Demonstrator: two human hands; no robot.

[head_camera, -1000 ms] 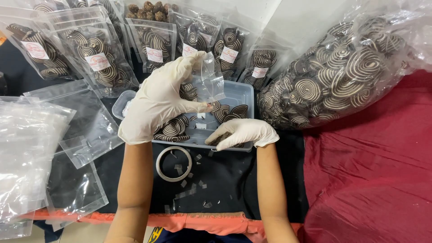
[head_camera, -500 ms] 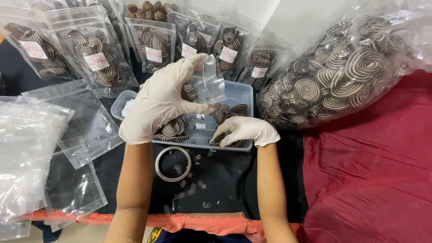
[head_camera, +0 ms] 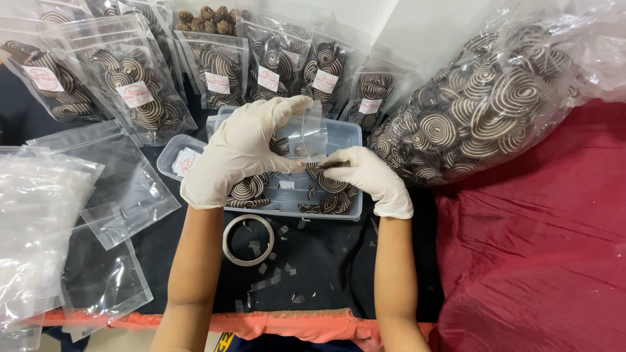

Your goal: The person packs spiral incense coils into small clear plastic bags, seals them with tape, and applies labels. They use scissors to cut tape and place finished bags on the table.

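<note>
My left hand (head_camera: 238, 151), in a white glove, holds a small clear plastic pouch (head_camera: 308, 134) upright over a clear plastic tray (head_camera: 345, 133). The tray holds several dark spiral-patterned cookies (head_camera: 249, 189). My right hand (head_camera: 365, 176), also gloved, pinches one spiral cookie (head_camera: 330, 165) just below the pouch's opening, above the tray's right half.
A big clear bag of spiral cookies (head_camera: 476, 104) lies to the right on red cloth (head_camera: 541, 261). Filled labelled pouches (head_camera: 137, 98) stand along the back. Empty clear pouches (head_camera: 39, 215) are stacked at left. A tape roll (head_camera: 248, 240) lies on the black mat near me.
My right hand has risen from the tray with a cookie and now meets the pouch. The left hand has held the pouch nearly still.
</note>
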